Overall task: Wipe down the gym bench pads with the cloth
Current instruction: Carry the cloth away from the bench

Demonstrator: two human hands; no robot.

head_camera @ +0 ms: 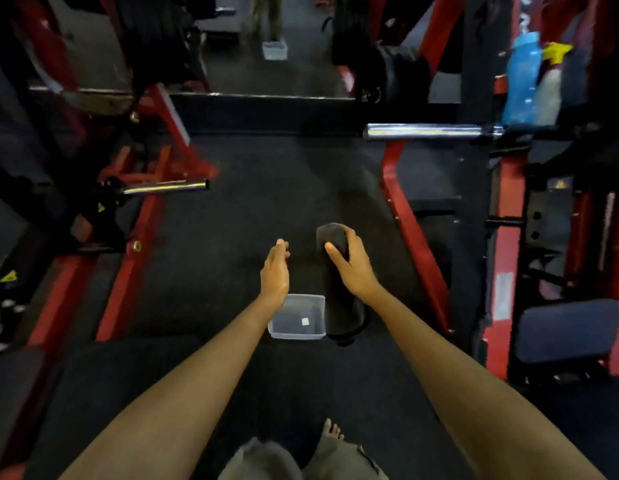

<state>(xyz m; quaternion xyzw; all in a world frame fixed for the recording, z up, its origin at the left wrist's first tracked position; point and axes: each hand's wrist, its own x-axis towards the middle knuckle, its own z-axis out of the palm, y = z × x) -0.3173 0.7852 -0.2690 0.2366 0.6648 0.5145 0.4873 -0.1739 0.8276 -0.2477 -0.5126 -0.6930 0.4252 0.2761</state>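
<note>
- Gripping the dark cloth [341, 306] near its upper end, the right hand [353, 265] had its thumb laid across the front of the fabric and its fingers wrapped round the back.
- The cloth hung down from that hand in a long, loose fold; its lower end showed just beside the right edge of a clear plastic tub [296, 333], though whether the two touched could not be told.
- The left hand [275, 271] was empty, turned edge-on, its fingers loosely extended, a short gap to the left of the cloth and touching nothing.
- The tub sat on the dark floor [232, 220] below and between the hands, with a small white square visible in its base.
- A blue pad [568, 327] sat well off to the right of the right hand, lower in view, beside a red machine frame [415, 237].
- A chrome barbell sleeve [422, 130] lay level, beyond the right hand and to its right.
- A thinner chrome bar [164, 187] stuck out from red equipment beyond and left of the left hand.
- A bare foot [332, 427] showed on the floor, nearer the person than both hands.
- A second clear tub [274, 50] stood far beyond the hands.
</note>
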